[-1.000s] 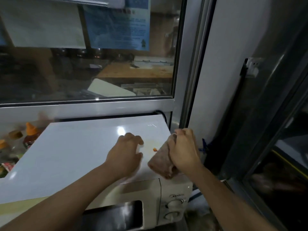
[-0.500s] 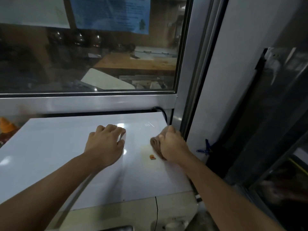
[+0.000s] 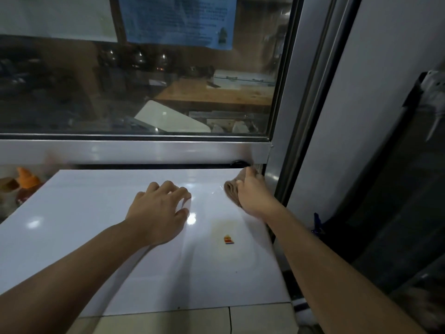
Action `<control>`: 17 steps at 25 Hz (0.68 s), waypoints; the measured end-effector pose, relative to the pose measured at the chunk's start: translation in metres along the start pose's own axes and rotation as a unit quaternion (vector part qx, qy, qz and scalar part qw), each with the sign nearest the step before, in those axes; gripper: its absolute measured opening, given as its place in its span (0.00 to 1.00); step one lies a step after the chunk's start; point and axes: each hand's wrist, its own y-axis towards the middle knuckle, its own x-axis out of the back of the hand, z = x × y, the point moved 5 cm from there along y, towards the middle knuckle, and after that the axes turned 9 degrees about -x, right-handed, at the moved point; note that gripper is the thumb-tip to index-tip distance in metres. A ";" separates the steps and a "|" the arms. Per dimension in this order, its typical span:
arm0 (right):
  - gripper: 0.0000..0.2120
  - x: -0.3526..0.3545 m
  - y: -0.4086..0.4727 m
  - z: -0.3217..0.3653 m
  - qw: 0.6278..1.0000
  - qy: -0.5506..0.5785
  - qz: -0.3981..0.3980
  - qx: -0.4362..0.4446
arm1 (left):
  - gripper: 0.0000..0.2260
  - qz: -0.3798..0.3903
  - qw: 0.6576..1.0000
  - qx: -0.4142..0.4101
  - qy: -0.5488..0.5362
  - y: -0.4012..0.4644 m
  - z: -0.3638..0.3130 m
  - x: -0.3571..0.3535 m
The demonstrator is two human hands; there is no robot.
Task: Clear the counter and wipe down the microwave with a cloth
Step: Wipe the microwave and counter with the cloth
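While left hand (image 3: 159, 213) rests, right hand (image 3: 252, 194) grips cloth (image 3: 231, 189).

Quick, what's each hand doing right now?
Left hand: open, resting on the microwave top, holding nothing.
Right hand: closed around the cloth.

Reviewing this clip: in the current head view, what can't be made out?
- White microwave: door and dials cut off by the bottom edge.
- Crumpled brown cloth: mostly covered by the right hand gripping it.
- Left hand: palm contact with the top hidden beneath it.
- Small orange-striped sticker: too small to read.
- Blue paper notice: text blurred.
- Orange-capped bottle: half hidden behind the microwave.
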 end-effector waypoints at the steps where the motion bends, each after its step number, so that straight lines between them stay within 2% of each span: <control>1: 0.24 0.000 -0.016 -0.004 1.000 -0.025 -0.005 0.007 | 0.17 0.003 1.000 0.001 -0.004 0.000 0.001 -0.001; 6: 0.20 -0.003 -0.083 -0.021 0.995 -0.042 -0.046 0.073 | 0.17 0.026 0.999 -0.021 -0.036 0.007 0.009 0.003; 8: 0.22 -0.002 -0.065 -0.016 0.997 -0.052 -0.032 0.040 | 0.18 0.022 0.998 -0.029 -0.055 0.012 0.025 0.009; 10: 0.26 -0.003 -0.029 -0.003 0.997 -0.080 -0.002 0.021 | 0.19 -0.001 0.999 0.001 -0.041 0.012 0.054 0.018; 12: 0.28 -0.007 0.004 0.015 0.992 -0.120 0.001 0.040 | 0.19 -0.020 0.998 0.052 -0.007 0.006 0.089 0.025; 14: 0.27 -0.010 0.023 0.022 0.986 -0.152 -0.018 0.064 | 0.19 -0.005 0.996 0.083 0.020 -0.002 0.114 0.024; 17: 0.25 -0.018 0.025 0.030 0.978 -0.180 -0.043 0.101 | 0.19 0.003 0.997 0.074 0.022 -0.006 0.124 0.017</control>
